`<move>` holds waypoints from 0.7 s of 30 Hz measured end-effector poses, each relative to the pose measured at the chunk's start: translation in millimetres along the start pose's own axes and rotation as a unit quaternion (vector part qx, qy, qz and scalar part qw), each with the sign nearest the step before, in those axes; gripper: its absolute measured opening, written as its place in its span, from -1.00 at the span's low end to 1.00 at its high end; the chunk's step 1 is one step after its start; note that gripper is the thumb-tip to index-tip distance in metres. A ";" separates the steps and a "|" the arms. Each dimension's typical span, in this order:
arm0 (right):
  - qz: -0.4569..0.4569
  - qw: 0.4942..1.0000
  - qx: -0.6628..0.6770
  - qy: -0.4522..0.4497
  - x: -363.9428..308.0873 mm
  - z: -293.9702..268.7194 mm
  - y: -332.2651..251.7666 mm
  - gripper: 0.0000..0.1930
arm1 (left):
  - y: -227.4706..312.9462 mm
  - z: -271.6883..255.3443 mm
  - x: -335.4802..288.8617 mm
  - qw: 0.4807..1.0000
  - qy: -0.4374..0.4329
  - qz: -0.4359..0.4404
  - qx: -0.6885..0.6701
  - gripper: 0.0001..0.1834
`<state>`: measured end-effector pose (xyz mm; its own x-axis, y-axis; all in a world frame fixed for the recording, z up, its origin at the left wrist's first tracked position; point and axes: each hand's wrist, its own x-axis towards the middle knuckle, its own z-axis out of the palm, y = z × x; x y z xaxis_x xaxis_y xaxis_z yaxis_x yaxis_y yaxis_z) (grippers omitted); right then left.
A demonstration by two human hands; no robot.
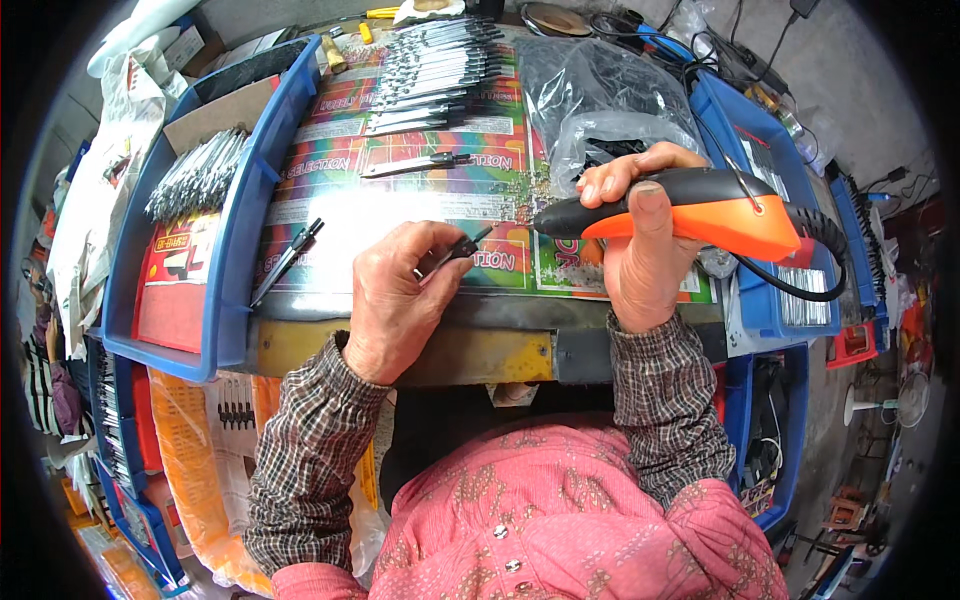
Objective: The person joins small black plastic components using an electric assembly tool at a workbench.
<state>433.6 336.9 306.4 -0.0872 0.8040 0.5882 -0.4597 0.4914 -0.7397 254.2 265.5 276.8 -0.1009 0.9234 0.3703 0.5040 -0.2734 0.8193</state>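
Note:
My left hand [405,295] is over the middle front of the table, its fingers pinching a small black part [462,247] with a thin tip pointing right. What else of that part lies inside the fingers is hidden. To the right, my right hand [650,235] is wrapped round an orange and black electric screwdriver [700,212], whose nose points left toward the black part, with a gap between. One silver and black drawing compass [415,165] lies beyond my hands, and another compass [287,262] lies left of my left hand.
A stack of similar compasses [435,75] lies at the far side. Blue bins stand at the left [215,290] and right [765,300], the left one holding many thin metal pieces [200,170]. A clear plastic bag [610,85] with dark parts sits back right. Tiny screws [515,195] are scattered mid-table.

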 end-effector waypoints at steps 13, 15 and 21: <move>-0.006 0.997 0.081 -0.002 -6.8 2.6 -8.2 -0.71 | 4.7 12.5 -17.0 0.984 -0.037 0.134 0.112 -0.76; -0.007 0.997 0.076 -0.007 -8.8 2.3 -11.5 -0.69 | 6.4 14.7 -17.8 0.985 -0.044 0.127 0.109 -0.75; 0.012 0.994 0.106 -0.019 -13.6 1.6 -22.1 -0.64 | 7.5 23.4 -20.6 0.975 -0.023 0.159 0.151 -0.78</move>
<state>443.5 314.6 315.2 -0.1324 0.7988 0.5869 -0.6332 0.3874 -0.6701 280.1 250.8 265.1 0.1368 0.8174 0.5596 0.7344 -0.4628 0.4965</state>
